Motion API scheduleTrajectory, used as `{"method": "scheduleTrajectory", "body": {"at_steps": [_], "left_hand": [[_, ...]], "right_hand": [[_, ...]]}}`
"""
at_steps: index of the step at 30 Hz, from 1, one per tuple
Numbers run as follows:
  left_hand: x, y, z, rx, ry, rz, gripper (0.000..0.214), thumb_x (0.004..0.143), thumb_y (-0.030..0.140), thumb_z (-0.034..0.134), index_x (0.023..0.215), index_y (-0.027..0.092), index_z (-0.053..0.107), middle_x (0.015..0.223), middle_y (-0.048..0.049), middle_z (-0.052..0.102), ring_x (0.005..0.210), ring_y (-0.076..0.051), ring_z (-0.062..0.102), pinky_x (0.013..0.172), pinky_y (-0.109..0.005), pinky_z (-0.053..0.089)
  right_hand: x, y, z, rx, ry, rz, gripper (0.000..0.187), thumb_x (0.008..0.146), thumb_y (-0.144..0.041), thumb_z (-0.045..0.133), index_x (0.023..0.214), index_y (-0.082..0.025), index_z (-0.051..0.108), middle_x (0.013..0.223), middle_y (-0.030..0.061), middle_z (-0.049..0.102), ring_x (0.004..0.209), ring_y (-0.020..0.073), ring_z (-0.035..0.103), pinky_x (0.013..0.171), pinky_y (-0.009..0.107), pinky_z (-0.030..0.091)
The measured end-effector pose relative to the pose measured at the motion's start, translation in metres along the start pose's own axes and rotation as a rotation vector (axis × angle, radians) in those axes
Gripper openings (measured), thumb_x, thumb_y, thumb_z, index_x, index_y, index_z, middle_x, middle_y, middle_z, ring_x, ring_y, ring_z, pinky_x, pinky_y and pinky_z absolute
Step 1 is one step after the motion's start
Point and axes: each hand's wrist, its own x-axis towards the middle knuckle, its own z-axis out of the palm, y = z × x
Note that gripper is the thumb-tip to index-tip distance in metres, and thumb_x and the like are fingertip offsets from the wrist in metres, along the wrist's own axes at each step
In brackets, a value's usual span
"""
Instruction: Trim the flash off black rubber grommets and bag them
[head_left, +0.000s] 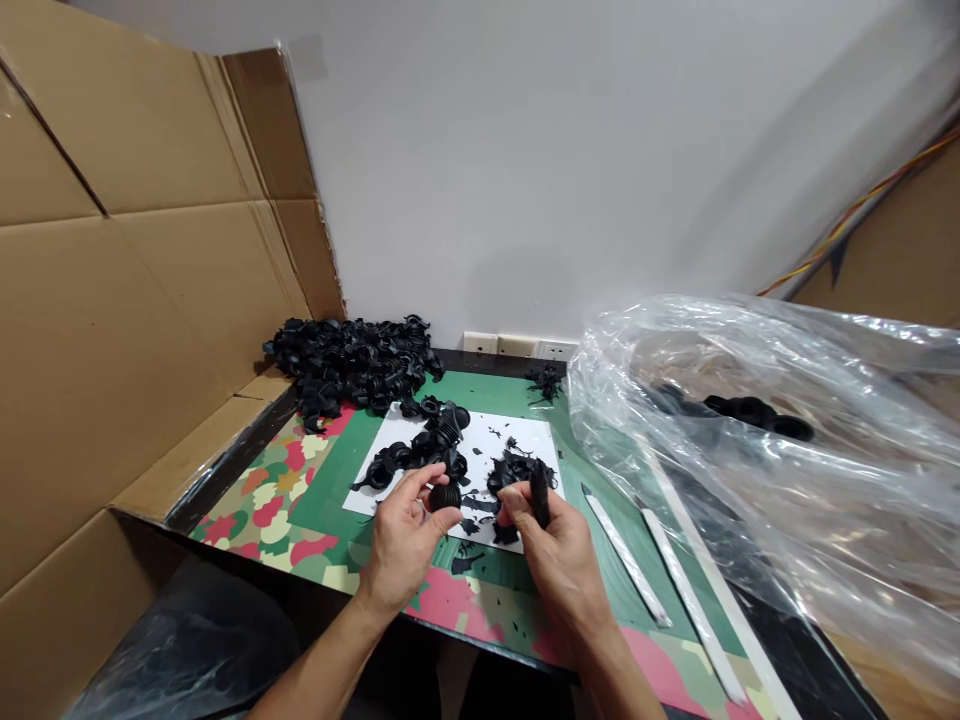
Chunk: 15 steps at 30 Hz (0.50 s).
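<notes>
My left hand (pixel 409 525) is closed round a black ribbed rubber bellows (pixel 445 497), thumb on the near side and fingers on the far side. To its right, my right hand (pixel 551 530) grips a dark stick-like tool (pixel 538 488); its tip is hidden, and I cannot make out its kind. A white sheet (pixel 409 425) lies under and beyond both hands. On it, to the left, are several black ribbed rubber parts (pixel 442 430). Black rubber scraps (pixel 517 468) are heaped just past my right hand.
A large pile of black rubber parts (pixel 360 360) stands at the back left, beside a cardboard wall (pixel 187 270). Two slim tools with white-wrapped handles (pixel 626 560) (pixel 694 610) lie on the right. Beyond them, a clear plastic bag (pixel 750 340) holds black rings (pixel 787 428).
</notes>
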Motion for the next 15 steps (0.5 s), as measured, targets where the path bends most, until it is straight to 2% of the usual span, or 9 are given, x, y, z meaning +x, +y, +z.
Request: {"method": "scheduleTrajectory", "body": {"at_steps": [3, 6, 9, 15], "left_hand": [[-0.001, -0.002, -0.001, 0.183, -0.001, 0.157, 0.045, 0.056, 0.008, 0.080, 0.098, 0.024, 0.074, 0.093, -0.0056, 0.069, 0.087, -0.022, 0.060, 0.077, -0.030, 0.046], [-0.004, -0.002, 0.001, 0.261, -0.018, 0.224, 0.050, 0.058, 0.005, 0.077, 0.103, 0.025, 0.071, 0.094, -0.0060, 0.069, 0.093, -0.025, 0.059, 0.085, -0.035, 0.044], [-0.007, 0.000, 0.004, 0.267, -0.039, 0.244, 0.055, 0.062, 0.004, 0.074, 0.111, 0.026, 0.068, 0.097, -0.0064, 0.069, 0.095, -0.026, 0.059, 0.088, -0.036, 0.044], [-0.014, 0.005, 0.014, 0.169, -0.084, 0.201, 0.063, 0.063, -0.003, 0.065, 0.119, 0.026, 0.064, 0.098, -0.0058, 0.070, 0.100, -0.025, 0.059, 0.091, -0.036, 0.043]], "right_hand": [[0.001, 0.002, 0.001, 0.023, -0.011, 0.022, 0.037, 0.073, -0.054, 0.061, 0.071, -0.017, 0.061, 0.061, 0.0017, 0.058, 0.058, 0.0174, 0.053, 0.056, 0.029, 0.045], [0.001, 0.001, 0.003, 0.059, -0.020, 0.076, 0.035, 0.067, -0.049, 0.067, 0.078, -0.016, 0.063, 0.068, 0.0030, 0.062, 0.063, 0.0185, 0.057, 0.060, 0.031, 0.047], [0.000, -0.001, 0.005, 0.105, -0.046, 0.106, 0.035, 0.064, -0.045, 0.072, 0.082, -0.016, 0.063, 0.075, 0.0043, 0.065, 0.069, 0.0202, 0.061, 0.063, 0.032, 0.050], [-0.003, -0.006, 0.009, 0.121, -0.110, 0.097, 0.035, 0.066, -0.041, 0.072, 0.090, -0.016, 0.065, 0.088, 0.0079, 0.069, 0.084, 0.0235, 0.064, 0.076, 0.036, 0.053]]}}
